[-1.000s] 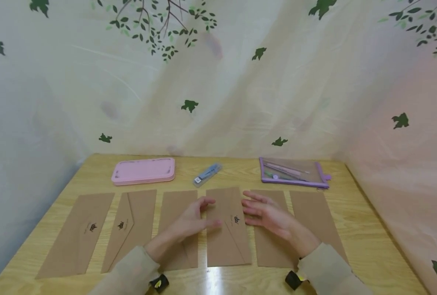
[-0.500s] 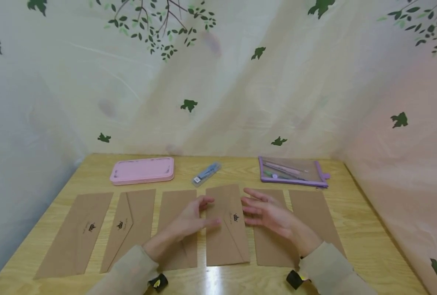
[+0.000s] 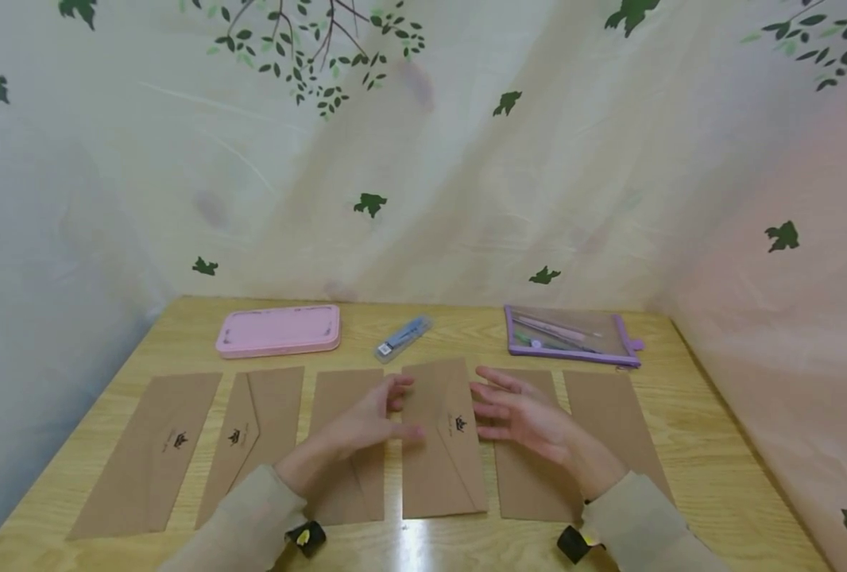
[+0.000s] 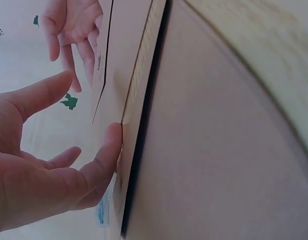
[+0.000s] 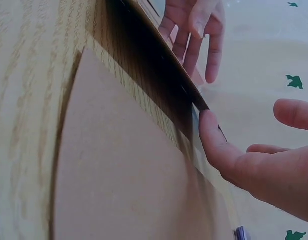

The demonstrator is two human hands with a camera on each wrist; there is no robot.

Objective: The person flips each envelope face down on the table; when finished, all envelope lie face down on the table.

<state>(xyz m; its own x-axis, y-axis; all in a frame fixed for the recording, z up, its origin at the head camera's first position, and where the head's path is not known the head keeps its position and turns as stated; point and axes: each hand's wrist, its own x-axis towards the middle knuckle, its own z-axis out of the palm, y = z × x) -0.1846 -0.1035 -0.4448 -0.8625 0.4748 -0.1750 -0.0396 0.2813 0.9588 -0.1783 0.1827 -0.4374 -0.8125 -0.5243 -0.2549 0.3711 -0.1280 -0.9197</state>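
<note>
My relaxed right hand (image 3: 524, 415) touches the tilted envelope (image 3: 434, 473) on its right; my left hand (image 3: 362, 421), also loose, is at its left.

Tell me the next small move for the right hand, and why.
I would probably have the right hand bring its thumb onto the lifted envelope. The envelope's edge on that side is tilted up off the table, and one fingertip touches that edge while the thumb stands clear of it, so a pinch would likely hold it more securely.
</note>
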